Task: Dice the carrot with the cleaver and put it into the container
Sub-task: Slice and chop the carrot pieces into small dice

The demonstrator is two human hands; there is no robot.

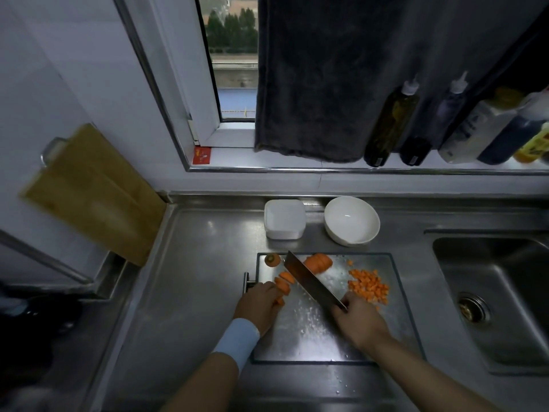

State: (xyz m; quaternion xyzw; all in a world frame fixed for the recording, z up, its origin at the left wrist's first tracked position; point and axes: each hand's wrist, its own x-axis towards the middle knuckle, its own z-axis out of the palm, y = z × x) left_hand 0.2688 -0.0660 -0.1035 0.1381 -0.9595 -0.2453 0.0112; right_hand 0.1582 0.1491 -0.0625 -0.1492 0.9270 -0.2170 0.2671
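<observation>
On the steel cutting board (320, 340), my left hand (260, 304) holds down a row of carrot slices (283, 285) at the board's left side. My right hand (356, 319) grips the handle of the cleaver (309, 281), whose blade points up and left, just right of those slices. A larger carrot chunk (319, 261) lies behind the blade. The carrot's stem end (272, 259) sits at the far left corner. A pile of diced carrot (368, 285) lies on the board's right. The white square container (284, 219) stands behind the board.
A white bowl (352, 220) stands right of the container. The sink (499, 295) is at the right. A wooden board (92, 194) leans on the left wall. Bottles (392, 123) line the windowsill beneath a dark towel (326, 75).
</observation>
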